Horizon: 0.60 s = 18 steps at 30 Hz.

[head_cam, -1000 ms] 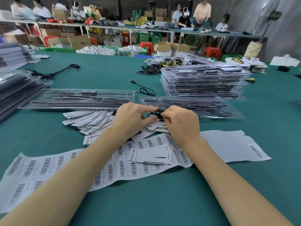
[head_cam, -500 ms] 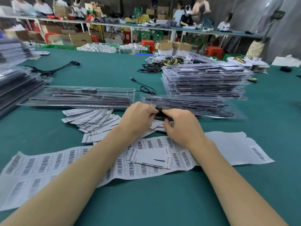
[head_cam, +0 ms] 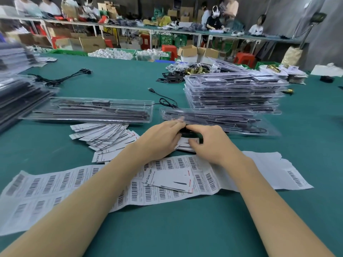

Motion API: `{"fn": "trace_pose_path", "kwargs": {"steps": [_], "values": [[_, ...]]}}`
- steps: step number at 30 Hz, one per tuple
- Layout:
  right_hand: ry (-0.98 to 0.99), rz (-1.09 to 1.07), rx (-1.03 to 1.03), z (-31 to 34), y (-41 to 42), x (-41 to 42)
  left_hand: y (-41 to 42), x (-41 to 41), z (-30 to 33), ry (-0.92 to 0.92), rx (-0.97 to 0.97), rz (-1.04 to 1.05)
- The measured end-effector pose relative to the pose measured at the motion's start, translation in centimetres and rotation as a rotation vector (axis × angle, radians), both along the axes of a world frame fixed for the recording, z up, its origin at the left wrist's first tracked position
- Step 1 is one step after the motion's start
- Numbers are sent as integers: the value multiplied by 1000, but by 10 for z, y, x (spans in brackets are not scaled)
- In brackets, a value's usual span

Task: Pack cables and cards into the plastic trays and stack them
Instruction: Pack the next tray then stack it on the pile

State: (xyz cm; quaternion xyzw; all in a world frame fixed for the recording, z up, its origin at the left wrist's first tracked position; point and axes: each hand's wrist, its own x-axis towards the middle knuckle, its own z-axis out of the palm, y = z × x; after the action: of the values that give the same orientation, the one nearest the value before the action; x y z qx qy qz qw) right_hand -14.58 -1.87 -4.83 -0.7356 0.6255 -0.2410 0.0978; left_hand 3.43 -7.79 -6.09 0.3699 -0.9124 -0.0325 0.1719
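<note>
A wide table covered in flat teal cloth fills the view, with a cluttered workshop of shelves, cardboard boxes and seated people along the far wall.

Near the middle, the left hand and right hand meet fingertip to fingertip, both curled and pinching a small bundle of thin black cable between them. The cable is dark, glossy and coiled tight; most of it is hidden by the fingers.

Just beyond the hands, at 1 o'clock, lies a long clear plastic tray, shiny and ribbed, with dark slim strips inside. At 11 o'clock sits a second tray of the same clear, moulded kind. Under and left of the hands, at 9 o'clock, white cards fan out in a loose pile, thin and rectangular with black lines.

At 6 o'clock a long sheet of barcode labels stretches across the cloth, matte white with a torn right edge, and 1 single card rests on it.

Farther out at 2 o'clock stands a tall stack of filled trays. At 12 o'clock a loose black cord with a plug trails over the cloth, and at 10 o'clock another dark stack sits blurred at the edge.
</note>
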Motion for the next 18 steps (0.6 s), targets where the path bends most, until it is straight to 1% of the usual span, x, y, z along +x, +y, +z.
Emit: {"fn": "trace_pose_path", "kwargs": {"steps": [4, 9, 12, 15, 18], "values": [[-18, 50, 14, 8, 1, -11, -1, 1, 0, 27, 44, 2], [112, 85, 78, 14, 1, -16, -5, 3, 5, 27, 31, 7], [179, 112, 18, 14, 0, -20, -8, 4, 9, 10, 68, 43], [66, 122, -23, 15, 4, -33, -10, 4, 12, 10, 113, 18], [-35, 85, -102, 9, 9, -44, -13, 2, 13, 61, 125, 6]]}}
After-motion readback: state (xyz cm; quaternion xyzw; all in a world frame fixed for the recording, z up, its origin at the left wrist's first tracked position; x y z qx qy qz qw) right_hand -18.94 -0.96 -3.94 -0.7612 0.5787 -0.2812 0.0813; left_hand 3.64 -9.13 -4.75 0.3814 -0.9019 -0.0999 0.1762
